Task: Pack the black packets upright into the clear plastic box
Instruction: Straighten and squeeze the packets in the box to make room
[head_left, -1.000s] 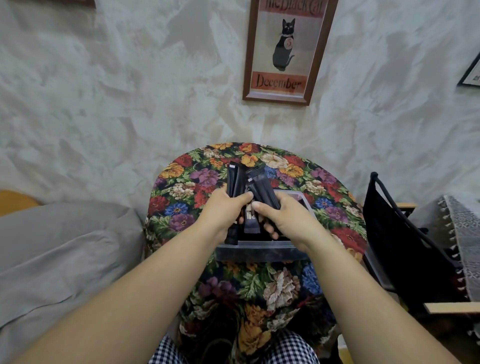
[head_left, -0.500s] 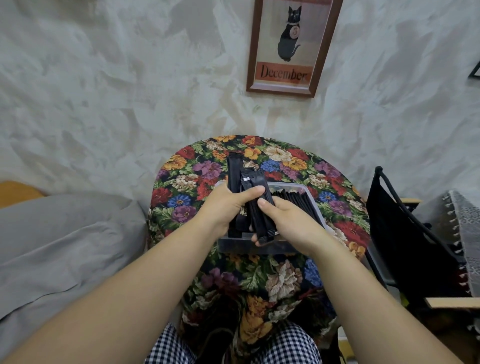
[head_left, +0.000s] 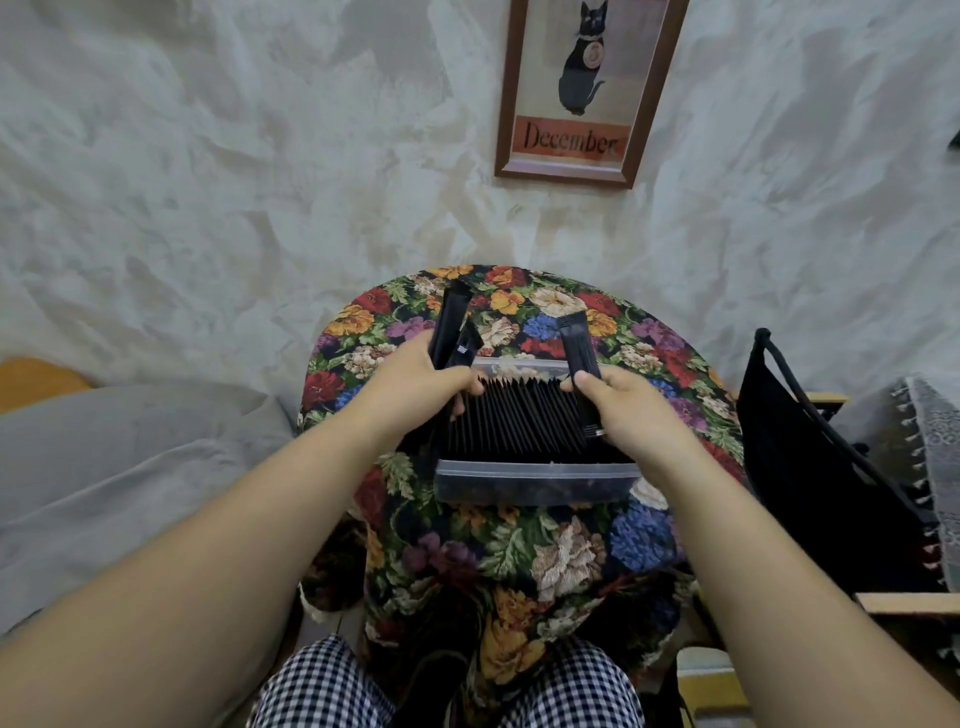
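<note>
**Packets in both hands over the clear box**

Grips in the left hand (head_left: 415, 379) a bundle of black packets (head_left: 451, 327), fingers curled round it, tops sticking up past the far left corner of the clear plastic box (head_left: 535, 470). Pinches in the right hand (head_left: 634, 410), between thumb and curled fingers, a single black packet (head_left: 578, 345), held roughly upright at the right end of the box; cannot tell whether its lower end touches the others. Between the hands, inside the box: a row of black packets (head_left: 519, 423) standing on edge, packed close, filling most of it. Under the box, a round table in a floral cloth (head_left: 519, 551). On the wall beyond, a framed cat picture (head_left: 582, 88); at the left, a grey cushion (head_left: 130, 467).
</note>
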